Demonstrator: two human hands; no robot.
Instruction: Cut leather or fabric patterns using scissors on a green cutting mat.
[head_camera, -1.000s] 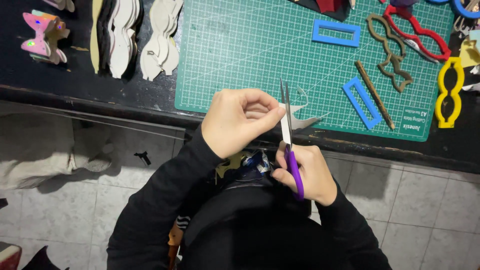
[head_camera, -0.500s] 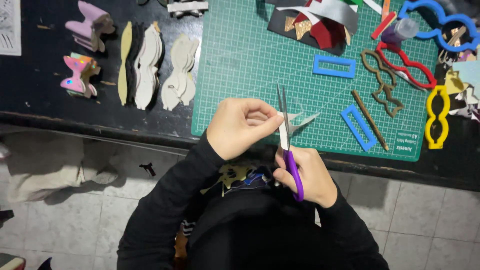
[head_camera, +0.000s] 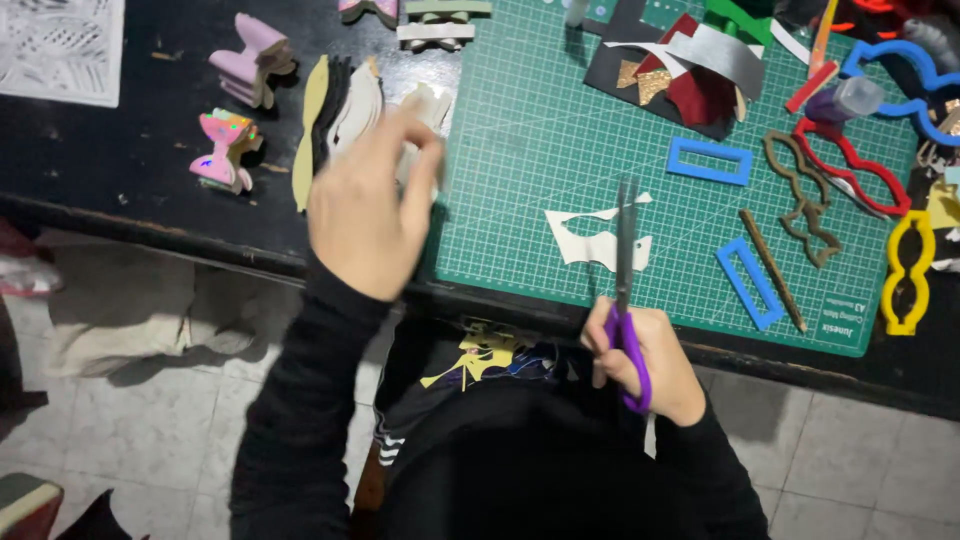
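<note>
While right hand (head_camera: 650, 365) grips scissors (head_camera: 626, 290), two blue frames (head_camera: 709, 161).

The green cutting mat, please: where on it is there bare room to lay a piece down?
The cutting mat is bare in its left half, between the pale cutouts beside the left hand and the white offcut, and above the scissors in the right hand. The fabric scraps and coloured frames crowd its top and right.

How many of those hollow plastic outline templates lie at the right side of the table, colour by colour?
Blue rectangular frames: 2
Blue curvy outline: 1
Red curvy outline: 1
Brown curvy outline: 1
Yellow curvy outline: 1
Total: 6, counting only those clearly in view; the top right corner is too cluttered to tell.
</note>
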